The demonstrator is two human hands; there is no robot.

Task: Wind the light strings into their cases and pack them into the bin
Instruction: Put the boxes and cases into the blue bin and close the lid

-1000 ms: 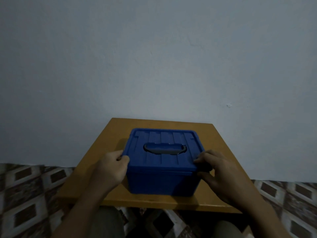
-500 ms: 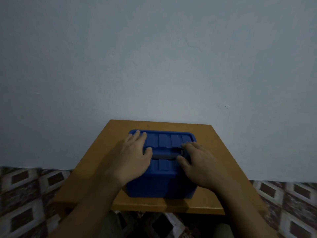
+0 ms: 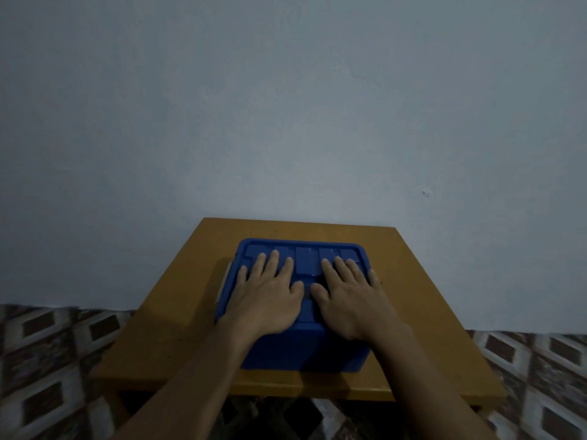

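A blue plastic bin (image 3: 305,354) with its blue lid (image 3: 306,260) on stands in the middle of a small wooden table (image 3: 178,312). My left hand (image 3: 266,295) lies flat on the left half of the lid, fingers straight and spread. My right hand (image 3: 349,296) lies flat on the right half in the same way. Between and under the two palms the lid's handle is mostly hidden. No light strings or cases are in sight; the inside of the bin is hidden.
The table stands against a plain pale wall (image 3: 286,106). A patterned tiled floor (image 3: 47,360) shows to the left and right of the table. Bare tabletop runs round the bin on all sides.
My hands left the bin's side edges, moved up onto the lid and now lie flat with fingers straight, farther forward than half a second ago. The bin has stayed in place.
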